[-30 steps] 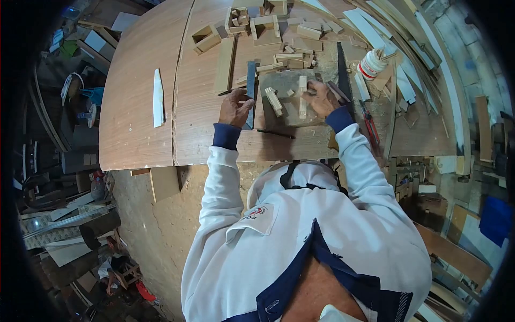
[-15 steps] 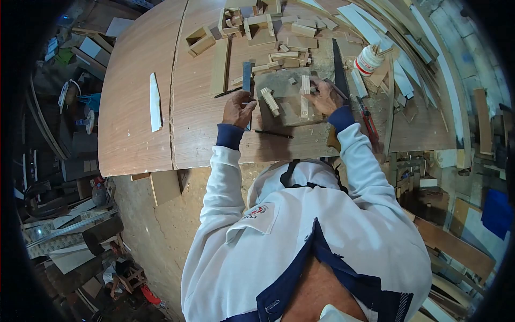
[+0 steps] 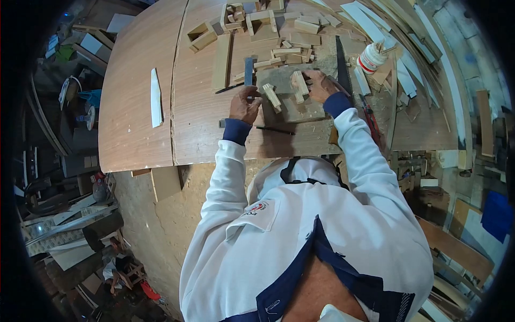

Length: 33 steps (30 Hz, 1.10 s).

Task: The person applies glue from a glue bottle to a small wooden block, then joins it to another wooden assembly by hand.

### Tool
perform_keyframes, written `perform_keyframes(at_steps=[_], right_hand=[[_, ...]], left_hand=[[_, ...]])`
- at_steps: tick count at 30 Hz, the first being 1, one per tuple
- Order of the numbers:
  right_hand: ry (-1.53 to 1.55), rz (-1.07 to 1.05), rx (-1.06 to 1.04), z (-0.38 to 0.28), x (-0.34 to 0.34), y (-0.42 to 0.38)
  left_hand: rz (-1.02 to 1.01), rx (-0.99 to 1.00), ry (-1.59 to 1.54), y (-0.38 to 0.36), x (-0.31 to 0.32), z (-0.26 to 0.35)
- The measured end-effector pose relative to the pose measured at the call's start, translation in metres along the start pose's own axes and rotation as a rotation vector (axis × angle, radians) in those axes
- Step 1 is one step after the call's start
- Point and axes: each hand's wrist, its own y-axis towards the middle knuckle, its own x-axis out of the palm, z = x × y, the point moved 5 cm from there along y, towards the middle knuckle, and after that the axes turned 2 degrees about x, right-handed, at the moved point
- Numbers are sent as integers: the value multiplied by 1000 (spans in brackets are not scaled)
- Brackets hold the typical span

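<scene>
My left hand (image 3: 245,105), fingers curled, grips a flat blue-grey metal strip (image 3: 248,71) that sticks out beyond the knuckles. Its lower part is hidden by the hand. My right hand (image 3: 320,87) pinches a small notched wood block (image 3: 300,87) by its right side, tilted over a worn grey-brown board (image 3: 292,110). A second small wood block (image 3: 272,97) lies slantwise on that board, between the hands. A black pencil (image 3: 275,130) rests on the table below the board, and another thin dark stick (image 3: 229,87) lies just above my left hand.
Small wooden boxes (image 3: 262,26) and several offcuts lie at the back. A saw blade (image 3: 342,64), a white glue bottle (image 3: 370,58) and a red-handled tool (image 3: 370,121) are at the right. A white strip (image 3: 156,98) lies on the left of the table (image 3: 134,134).
The wood block at my right hand stood straight beside the fingers; now it is pinched and tilted, slightly to the left. My left hand has shifted a little to the right with the metal strip.
</scene>
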Motion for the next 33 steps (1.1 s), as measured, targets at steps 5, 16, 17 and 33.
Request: perform_keyframes(at_steps=[5,16,17,33], right_hand=[[149,44,-6,5,-4,-1],[39,18,120,5,-8,-7],[20,15,121,3,-9,-7],[157,134,92,19,-15,-26]], left_hand=[[-49,-5,102,-3,1,10],[-12,39,56,-1,9,18],[-14,23,64,1,10,17],[1,161,80,5,15,8]])
